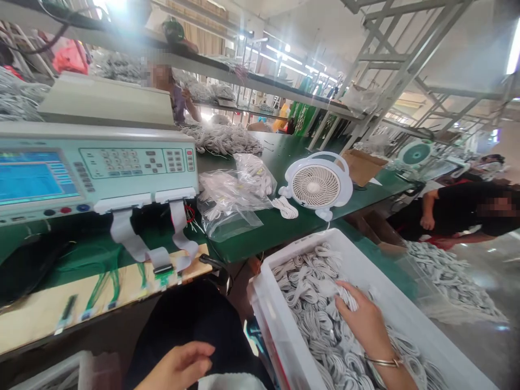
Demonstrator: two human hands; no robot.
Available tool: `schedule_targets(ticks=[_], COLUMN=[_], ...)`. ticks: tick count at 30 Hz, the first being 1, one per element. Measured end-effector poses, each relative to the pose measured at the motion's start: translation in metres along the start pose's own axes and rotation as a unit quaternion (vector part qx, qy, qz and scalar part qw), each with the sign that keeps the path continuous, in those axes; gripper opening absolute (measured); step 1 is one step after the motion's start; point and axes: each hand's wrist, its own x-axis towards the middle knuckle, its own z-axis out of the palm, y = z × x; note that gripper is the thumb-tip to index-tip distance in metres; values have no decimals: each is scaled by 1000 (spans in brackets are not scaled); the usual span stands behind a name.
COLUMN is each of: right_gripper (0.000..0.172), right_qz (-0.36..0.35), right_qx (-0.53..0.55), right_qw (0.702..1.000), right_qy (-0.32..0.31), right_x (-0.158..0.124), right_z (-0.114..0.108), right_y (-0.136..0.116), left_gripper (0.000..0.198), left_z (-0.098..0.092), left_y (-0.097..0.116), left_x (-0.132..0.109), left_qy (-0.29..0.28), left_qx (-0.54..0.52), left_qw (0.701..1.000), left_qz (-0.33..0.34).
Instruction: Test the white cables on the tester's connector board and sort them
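Over a white plastic bin (271, 281) full of coiled white cables (311, 319), my right hand (365, 319), with a bracelet at the wrist, closes its fingers round a cable bundle (348, 299). My left hand (184, 364) is at the bottom, above my lap and left of the bin, its fingers slightly bent and apart with nothing in them. A pale test instrument (138, 162) with a lit screen stands at the left. Its grey ribbon cables run down to a wooden board (134, 287).
On the green table (239, 241) are plastic bags of cables (231, 195), one loose bundle (285, 207) and a white fan (317, 187). A person in black (459, 208) bends at the right near a cable pile (455, 281). Another person (179, 100) sits behind the instrument.
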Motion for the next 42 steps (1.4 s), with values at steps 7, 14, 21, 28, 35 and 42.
schedule_targets(ticks=[7, 14, 21, 28, 35, 42], right_gripper=[32, 28, 27, 18, 9, 15], right_qz=[-528, -289, -112, -149, -200, -107], right_qx=[170, 469, 520, 452, 412, 525], right_qw=[831, 766, 760, 843, 865, 783], right_qy=[-39, -330, -375, -250, -204, -316], right_x=[-11, -20, -5, -16, -26, -3], right_z=[3, 50, 94, 91, 93, 106], right_y=[-180, -246, -281, -290, -287, -291], left_gripper=[37, 30, 34, 51, 39, 43], left_z=[27, -17, -18, -14, -13, -18], left_y=[77, 51, 44, 43, 48, 46], left_x=[-7, -26, -24, -15, -11, -4], left_qy=[-39, 139, 130, 230, 260, 310], left_qx=[-326, -383, -381, -321, -338, -401], left_qw=[943, 906, 906, 909, 877, 837], left_qz=[56, 113, 132, 132, 220, 208])
